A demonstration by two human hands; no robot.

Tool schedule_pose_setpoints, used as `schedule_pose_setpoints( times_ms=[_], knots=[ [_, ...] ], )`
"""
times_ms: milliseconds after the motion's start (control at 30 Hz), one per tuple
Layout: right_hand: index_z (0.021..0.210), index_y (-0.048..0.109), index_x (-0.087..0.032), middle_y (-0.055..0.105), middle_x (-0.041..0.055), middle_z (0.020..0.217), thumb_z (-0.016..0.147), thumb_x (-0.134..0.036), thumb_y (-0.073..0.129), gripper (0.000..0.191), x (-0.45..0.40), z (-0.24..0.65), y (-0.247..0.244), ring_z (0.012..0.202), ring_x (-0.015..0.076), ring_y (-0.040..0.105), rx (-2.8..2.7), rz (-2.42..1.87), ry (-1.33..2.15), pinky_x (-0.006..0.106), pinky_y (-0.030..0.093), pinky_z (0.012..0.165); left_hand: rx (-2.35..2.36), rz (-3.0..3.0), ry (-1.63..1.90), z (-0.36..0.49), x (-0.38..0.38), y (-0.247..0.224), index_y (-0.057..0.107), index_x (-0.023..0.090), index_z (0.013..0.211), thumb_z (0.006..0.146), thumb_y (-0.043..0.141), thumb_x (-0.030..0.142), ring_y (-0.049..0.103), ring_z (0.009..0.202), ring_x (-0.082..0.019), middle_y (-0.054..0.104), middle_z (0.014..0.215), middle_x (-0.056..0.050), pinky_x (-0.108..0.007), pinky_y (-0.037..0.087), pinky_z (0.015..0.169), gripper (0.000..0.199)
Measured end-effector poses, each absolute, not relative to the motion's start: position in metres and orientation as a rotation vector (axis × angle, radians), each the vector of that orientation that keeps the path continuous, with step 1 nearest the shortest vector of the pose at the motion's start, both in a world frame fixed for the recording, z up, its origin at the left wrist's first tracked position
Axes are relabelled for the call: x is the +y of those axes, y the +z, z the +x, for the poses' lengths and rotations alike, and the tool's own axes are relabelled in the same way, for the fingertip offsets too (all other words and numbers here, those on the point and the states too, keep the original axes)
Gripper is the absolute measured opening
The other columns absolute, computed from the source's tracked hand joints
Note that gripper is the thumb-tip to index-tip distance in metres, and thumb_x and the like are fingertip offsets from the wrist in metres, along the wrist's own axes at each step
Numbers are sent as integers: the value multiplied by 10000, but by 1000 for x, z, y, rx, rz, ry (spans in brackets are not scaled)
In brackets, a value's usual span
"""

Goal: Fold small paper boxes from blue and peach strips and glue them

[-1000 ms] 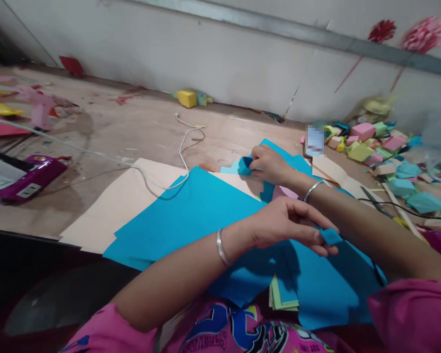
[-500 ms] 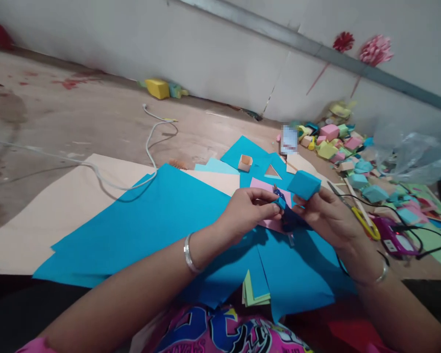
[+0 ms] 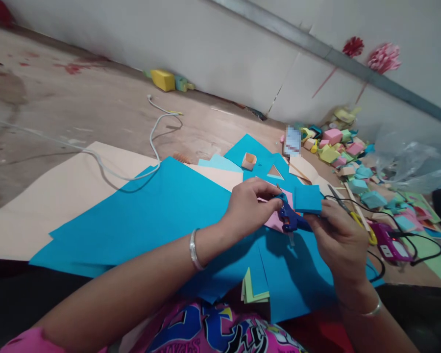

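My left hand is closed in a pinch on a small folded piece of blue paper, mostly hidden by the fingertips. Right beside it is the tip of a dark blue glue gun, with a clear glue stick poking out at the lower end. The gun's handle runs into my right hand, which is closed around it. The same hand also holds a blue paper box, one flat face turned toward me. Under both hands lie blue sheets and a pink sheet.
A small peach open box stands on the blue paper. On the right are yellow-handled scissors, a purple power adapter with black cords, a pile of coloured paper boxes and a plastic bag. A white cable crosses the left.
My right hand has turned and come slightly lower, so the blue box shows a flat face and more of the glue gun is visible. My left hand keeps its pinch near the gun's tip.
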State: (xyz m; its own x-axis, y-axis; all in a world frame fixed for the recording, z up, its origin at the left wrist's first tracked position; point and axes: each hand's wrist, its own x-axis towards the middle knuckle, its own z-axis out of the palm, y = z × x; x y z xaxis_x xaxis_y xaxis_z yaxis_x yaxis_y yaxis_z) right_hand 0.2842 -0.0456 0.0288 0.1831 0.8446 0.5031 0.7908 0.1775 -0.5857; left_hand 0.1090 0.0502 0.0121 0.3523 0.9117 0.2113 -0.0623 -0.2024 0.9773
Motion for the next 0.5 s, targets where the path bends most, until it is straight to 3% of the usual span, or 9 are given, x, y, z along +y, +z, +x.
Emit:
schedule_pose_setpoints(
  times_ms=[233, 500],
  knots=[
    [904, 753, -265, 712, 1, 814, 833, -294, 732, 80, -36, 289, 11, 749, 163, 645, -1158, -1429, 674, 309, 550, 715, 748, 1758, 1265, 108, 44, 12, 750, 165, 871, 806, 682, 112, 656, 856, -147, 682, 919, -65, -258, 592, 693, 108],
    [916, 763, -247, 736, 9, 849, 803, -302, 758, 126, -39, 281, 1, 759, 170, 660, -1132, -1503, 532, 299, 553, 690, 762, 1936, 1372, 109, 46, 7, 742, 153, 890, 843, 663, 109, 656, 858, -151, 688, 924, -66, -283, 575, 745, 102]
  ],
)
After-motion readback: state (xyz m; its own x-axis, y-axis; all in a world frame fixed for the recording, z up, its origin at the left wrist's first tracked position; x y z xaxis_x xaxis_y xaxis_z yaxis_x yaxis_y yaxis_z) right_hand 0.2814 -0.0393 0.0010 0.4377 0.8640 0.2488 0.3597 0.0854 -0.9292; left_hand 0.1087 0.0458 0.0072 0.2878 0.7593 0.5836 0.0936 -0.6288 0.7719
